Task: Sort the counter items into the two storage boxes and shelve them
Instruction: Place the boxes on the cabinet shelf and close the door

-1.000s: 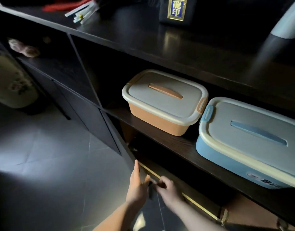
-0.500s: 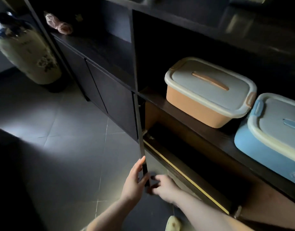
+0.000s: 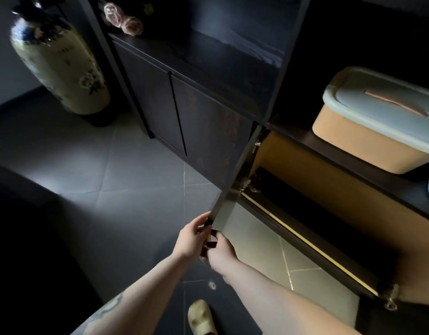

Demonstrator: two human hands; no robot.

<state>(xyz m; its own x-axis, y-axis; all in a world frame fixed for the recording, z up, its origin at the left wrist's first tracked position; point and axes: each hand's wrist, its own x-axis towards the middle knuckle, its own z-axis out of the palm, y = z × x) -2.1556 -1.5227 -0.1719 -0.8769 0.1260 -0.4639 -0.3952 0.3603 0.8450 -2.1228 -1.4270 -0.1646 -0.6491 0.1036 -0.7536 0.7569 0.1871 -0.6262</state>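
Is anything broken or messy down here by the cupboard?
Nothing looks broken or spilled. The cabinet door stands swung open, because both hands, left hand and right hand, hold its free edge. The orange box sits level on the shelf with its lid on. The tall vase stands upright on the floor.

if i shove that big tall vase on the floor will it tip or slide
The vase probably tips rather than slides: it stands tall on a narrow dark base, with most of its body well above the floor. Its glossy painted surface suggests ceramic, so likely heavy, slippery to grip and liable to break if it falls.
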